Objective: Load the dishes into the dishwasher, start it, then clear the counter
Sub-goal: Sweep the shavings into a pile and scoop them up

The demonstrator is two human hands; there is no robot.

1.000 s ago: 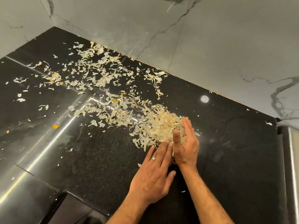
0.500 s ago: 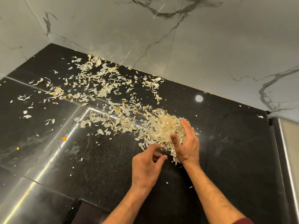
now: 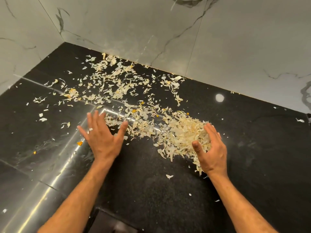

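Note:
Pale vegetable peelings lie scattered over the black stone counter (image 3: 151, 182). A thick heap of peelings (image 3: 181, 135) sits right of centre, and a thinner spread of scraps (image 3: 114, 84) reaches back to the wall. My right hand (image 3: 210, 148) stands on its edge against the heap's right side, fingers loosely curved, thumb in front of the pile. My left hand (image 3: 102, 135) lies flat with fingers spread at the left end of the trail of scraps, palm down. A ring shows on one finger.
Grey marble wall panels (image 3: 168, 31) close off the counter at the back and left. A few orange bits (image 3: 80, 143) lie left of my left hand. The counter's front edge and a dark gap (image 3: 114, 222) sit between my forearms.
My left hand has left the heap, swung out to the left and spread flat on the counter. My right hand stays against the pile. The camera has tilted up.

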